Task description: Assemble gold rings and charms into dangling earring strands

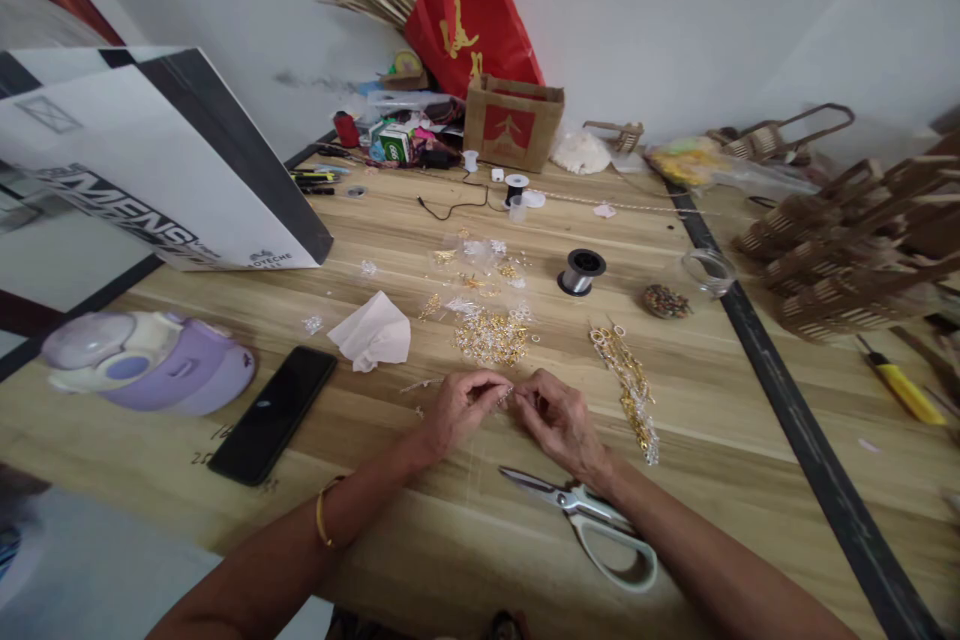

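Silvery trinket sits pinched in the left hand; the right hand curls just beside, grip unclear from here; scissors lie nearer, rightward, on the bench.

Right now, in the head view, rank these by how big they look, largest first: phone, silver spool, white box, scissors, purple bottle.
1. White box
2. Purple bottle
3. Phone and scissors: too alike to rank, given their different shapes
4. Silver spool

Bare hands, bare forearms, slim gold-coloured bangle on the left
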Motion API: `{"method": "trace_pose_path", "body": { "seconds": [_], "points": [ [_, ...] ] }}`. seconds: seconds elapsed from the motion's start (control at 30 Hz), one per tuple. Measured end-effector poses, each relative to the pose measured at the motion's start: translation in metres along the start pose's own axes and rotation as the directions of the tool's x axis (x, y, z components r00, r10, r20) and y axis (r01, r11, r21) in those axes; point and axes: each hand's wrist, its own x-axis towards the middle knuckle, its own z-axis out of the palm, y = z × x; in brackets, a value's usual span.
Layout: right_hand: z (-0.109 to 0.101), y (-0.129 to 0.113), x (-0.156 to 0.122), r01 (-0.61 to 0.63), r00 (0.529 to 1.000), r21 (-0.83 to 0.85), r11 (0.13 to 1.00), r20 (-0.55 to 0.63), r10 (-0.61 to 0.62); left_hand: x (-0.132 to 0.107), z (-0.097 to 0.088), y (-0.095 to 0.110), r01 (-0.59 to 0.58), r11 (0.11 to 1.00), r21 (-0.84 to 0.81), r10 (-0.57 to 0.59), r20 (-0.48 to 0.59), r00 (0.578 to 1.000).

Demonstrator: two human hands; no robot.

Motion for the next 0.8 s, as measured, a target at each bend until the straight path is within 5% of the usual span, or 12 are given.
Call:
{"method": "trace_pose_path", "body": {
  "seconds": [0.8],
  "points": [
    [-0.0001,0.0030,0.0005,0.015,1.000,0.030,0.999,0.023,-0.016,-0.0004,-0.0004,-0.0088,-0.059,0.993,0.102,0.061,-0.019,0.998]
  ]
}}
